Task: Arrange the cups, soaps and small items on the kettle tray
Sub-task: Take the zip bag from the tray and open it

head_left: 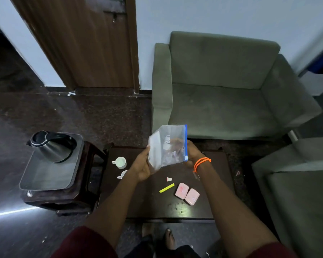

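Observation:
Both hands hold a clear zip bag [167,146] with a blue strip above the dark low table [213,183]. My left hand [141,167] grips the bag's left side. My right hand [193,155], with orange wrist bands, reaches inside the bag. On the table lie two pink soaps [187,193], a yellow stick [166,188] and a tiny white and red cap [169,179]. One white cup [120,162] stands at the table's left; a second cup [122,174] is partly hidden by my left wrist. The steel kettle [51,146] stands on the grey tray [45,175].
The tray rests on a dark wooden stool [78,198] left of the table. A green armchair [222,86] stands behind the table and another seat [296,183] at the right. A wooden door [82,43] is at the back. My feet [168,237] show below the table edge.

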